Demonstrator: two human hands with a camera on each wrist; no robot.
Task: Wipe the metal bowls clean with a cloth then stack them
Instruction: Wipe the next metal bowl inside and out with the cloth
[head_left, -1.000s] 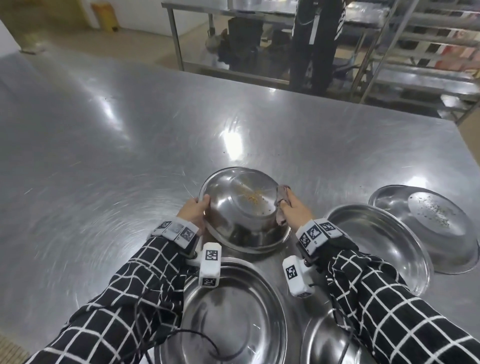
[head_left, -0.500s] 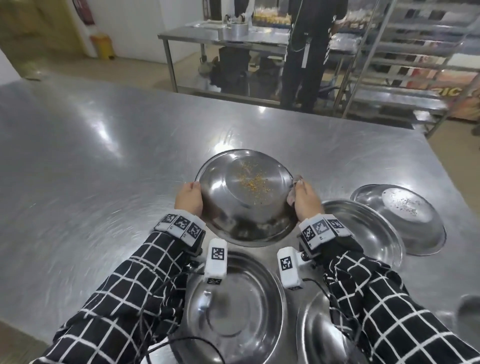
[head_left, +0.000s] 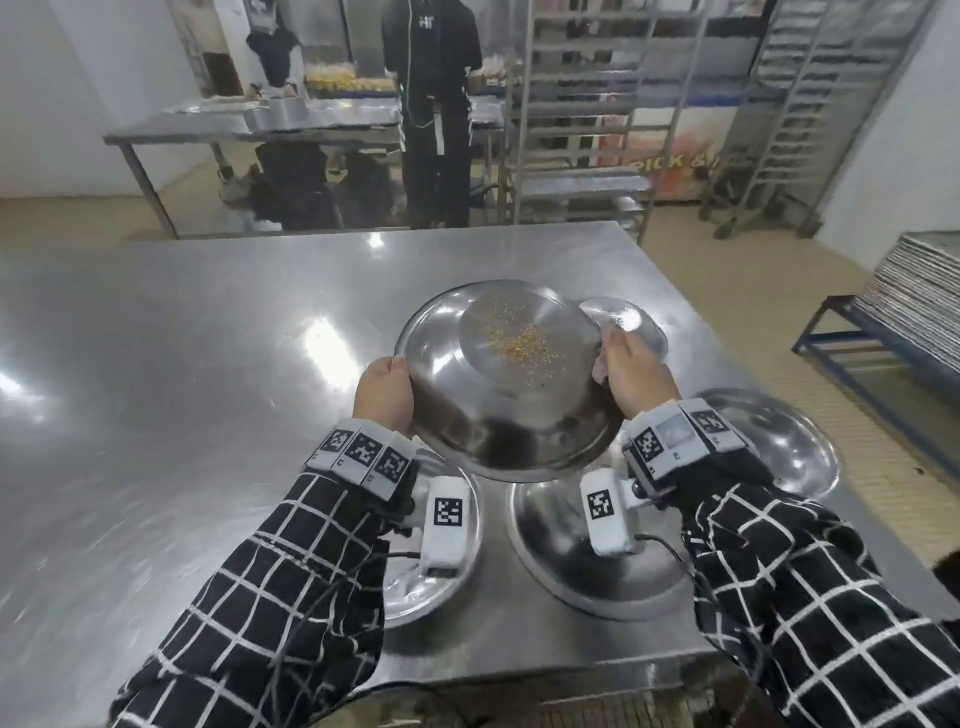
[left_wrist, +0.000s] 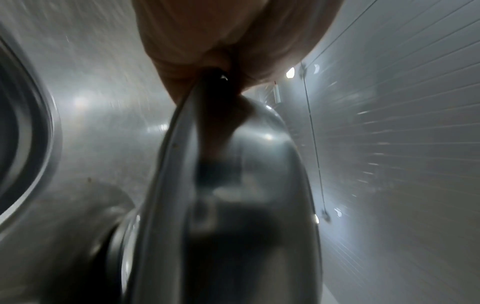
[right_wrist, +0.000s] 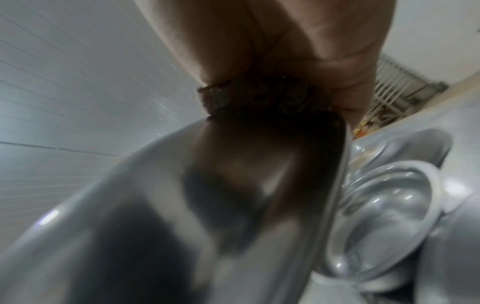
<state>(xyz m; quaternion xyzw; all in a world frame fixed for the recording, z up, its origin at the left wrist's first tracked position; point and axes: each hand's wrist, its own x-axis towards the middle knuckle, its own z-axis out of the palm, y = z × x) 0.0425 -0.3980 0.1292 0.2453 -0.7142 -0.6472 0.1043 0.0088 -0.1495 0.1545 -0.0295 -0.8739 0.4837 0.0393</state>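
Observation:
A metal bowl (head_left: 498, 384) with orange crumbs scattered inside is held up above the steel table (head_left: 182, 364), tilted so its inside faces me. My left hand (head_left: 384, 395) grips its left rim (left_wrist: 182, 115). My right hand (head_left: 631, 376) grips the right rim together with a crumpled cloth (head_left: 600, 370), which shows as a dark wad (right_wrist: 249, 96) between my fingers and the rim. Below the lifted bowl three more bowls sit on the table: one under my left wrist (head_left: 467, 566), one under my right wrist (head_left: 571, 561), one at the right (head_left: 784, 447).
A further metal bowl (head_left: 631, 319) with specks in it lies behind my right hand. The table's right edge runs close to the bowls. A person in black (head_left: 434, 104) stands beyond the table by another steel table (head_left: 208, 124) and tray racks (head_left: 597, 104). Stacked trays (head_left: 914, 301) lie at the right.
Both hands have lifted the crumb-strewn bowl off the table and tipped it toward me. My head has risen, so more of the room shows.

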